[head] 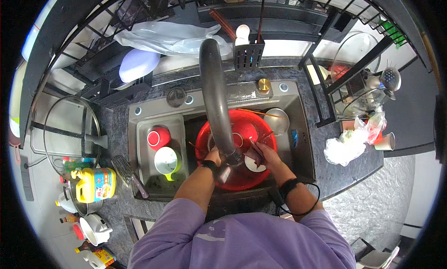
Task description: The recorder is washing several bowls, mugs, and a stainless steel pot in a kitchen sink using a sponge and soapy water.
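Observation:
A red plastic basin [203, 136] stands in the sink [297, 118] under a dark curved faucet [213, 80]. Inside it lie a red bowl [244, 129] and a white dish [253, 164]. My right hand [267, 155] grips a dark reddish cloth [254, 153] over the basin, above the white dish. Reaching into the basin's left side, my left hand [213, 157] is partly hidden by the faucet; what it touches cannot be made out. Black bands circle both wrists. A grey tray [141, 129] at the sink's left holds a small red bowl [159, 138] and a white-and-green cup [168, 161].
A metal bowl [277, 121] sits right of the basin, with a chopstick across it. Left on the counter are a spatula [139, 187] and a yellow detergent jug [97, 185]. A black rack [321, 94] and plastic bags [344, 152] stand at right.

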